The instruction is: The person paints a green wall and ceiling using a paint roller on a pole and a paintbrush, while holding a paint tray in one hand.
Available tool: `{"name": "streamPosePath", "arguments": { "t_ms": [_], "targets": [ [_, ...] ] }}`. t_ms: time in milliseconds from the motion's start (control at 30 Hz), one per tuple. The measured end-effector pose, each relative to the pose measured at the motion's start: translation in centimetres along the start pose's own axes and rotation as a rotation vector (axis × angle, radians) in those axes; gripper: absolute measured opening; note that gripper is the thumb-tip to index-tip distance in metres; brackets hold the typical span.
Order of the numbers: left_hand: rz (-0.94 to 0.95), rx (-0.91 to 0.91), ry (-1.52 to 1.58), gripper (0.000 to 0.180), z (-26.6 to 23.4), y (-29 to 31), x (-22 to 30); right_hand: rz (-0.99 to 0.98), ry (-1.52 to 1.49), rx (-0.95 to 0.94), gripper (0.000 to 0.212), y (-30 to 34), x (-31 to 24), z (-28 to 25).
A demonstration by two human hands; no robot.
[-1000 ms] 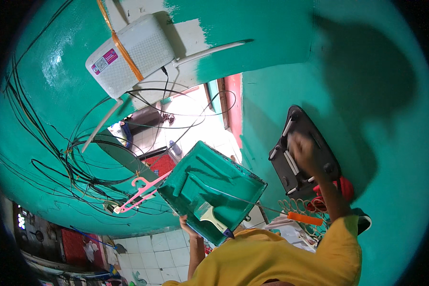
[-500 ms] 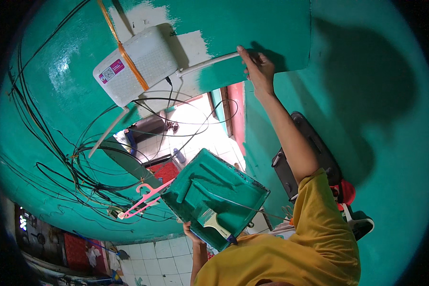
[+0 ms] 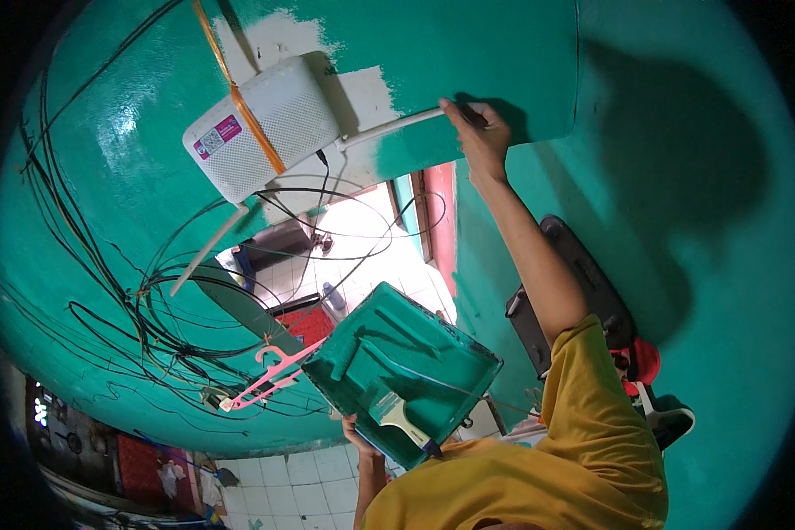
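Observation:
My left hand grips the near left edge of a tray coated in green paint. A flat paintbrush with a pale handle lies in the tray, its bristles on the green surface. High on the wall, a white router hangs tilted, bound with an orange strap. One of its antennas points right, and my raised right hand is closed on the tip. The other antenna slants down to the left.
Tangled black cables run along the green wall. A pink hanger hangs left of the tray. Unpainted pale patches surround the router. An opening below it shows a tiled floor. A dark case stands behind my right arm.
The view has shifted slightly, so the router and wall sit a little lower and further right. Both hands keep their holds on the antenna and the tray.

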State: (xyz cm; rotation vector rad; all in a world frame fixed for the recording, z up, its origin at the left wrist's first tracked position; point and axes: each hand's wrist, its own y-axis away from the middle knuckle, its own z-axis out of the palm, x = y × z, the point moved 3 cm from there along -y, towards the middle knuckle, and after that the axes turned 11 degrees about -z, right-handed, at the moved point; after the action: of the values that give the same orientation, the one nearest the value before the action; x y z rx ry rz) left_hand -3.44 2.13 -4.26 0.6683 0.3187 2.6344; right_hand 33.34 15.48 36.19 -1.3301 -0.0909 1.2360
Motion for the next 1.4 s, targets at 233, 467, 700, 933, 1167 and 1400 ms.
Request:
{"name": "streamPosePath", "arguments": {
  "t_ms": [233,467,700,933,1167,1400],
  "targets": [
    [-0.029,0.017,-0.002,0.042,1.5,0.7,0.0,-0.038,-0.020,-0.008,0.022,-0.6,1.1,-0.3],
    [-0.027,0.011,0.006,0.042,1.8,0.4,0.0,0.037,-0.152,0.081,0.023,-0.4,0.6,-0.9],
    [-0.034,-0.008,0.003,0.038,1.9,0.1,-0.2,-0.137,0.105,0.036,0.043,-1.3,1.0,-1.1],
    [0.013,0.015,-0.001,0.034,2.0,0.2,-0.3,-0.131,0.123,-0.066,0.054,-1.4,-0.9,0.8],
    [0.003,0.009,-0.011,0.036,1.6,-0.2,-0.3,-0.090,0.111,-0.071,0.033,-2.2,1.1,0.3],
    [-0.023,0.006,-0.005,0.038,1.6,-0.5,-0.5,-0.057,-0.030,-0.031,0.023,-2.0,0.5,-0.7]
  ]
}}
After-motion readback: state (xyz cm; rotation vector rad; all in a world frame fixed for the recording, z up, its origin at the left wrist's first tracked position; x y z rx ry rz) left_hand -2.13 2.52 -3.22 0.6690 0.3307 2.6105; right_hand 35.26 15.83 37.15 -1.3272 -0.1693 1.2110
